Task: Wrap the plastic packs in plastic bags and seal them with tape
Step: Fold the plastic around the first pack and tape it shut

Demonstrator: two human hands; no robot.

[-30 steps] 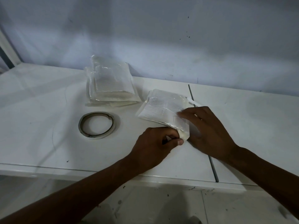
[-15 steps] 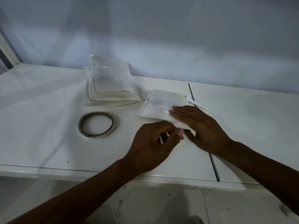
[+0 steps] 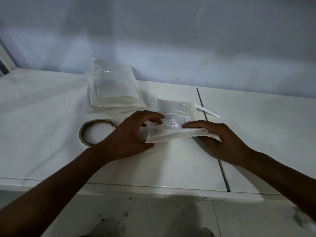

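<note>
On the white table [image 3: 51,159], just left of the dark seam [image 3: 222,170] that runs across its top, a plastic pack [image 3: 172,120] wrapped in a clear, crinkled bag sits between both hands, a little right of the middle of the view. The left hand [image 3: 130,135] arches over the pack's left end, its fingers [image 3: 156,117] curled with the tips on the shiny top face, and the pack's near left corner lies against the palm; where the thumb sits is not clear. The right hand [image 3: 225,142] holds the right end. Its fingers [image 3: 193,126] lie along the top near the front edge, and the folded white edge of the pack crosses in front of the hand, so that edge is pinched from above and below. The near edge looks raised a little off the table. Just beyond the pack's far right corner a thin white strip [image 3: 207,112] lies across the seam. Behind and to the left, apart from the held pack, a stack of packs [image 3: 112,89] in clear plastic rests near the wall [image 3: 171,40]. A nearly spent tape roll [image 3: 81,134], a thin ring lying flat, is left of the left hand, partly hidden by the wrist. Below the table's front edge a speckled floor [image 3: 153,218] shows
</note>
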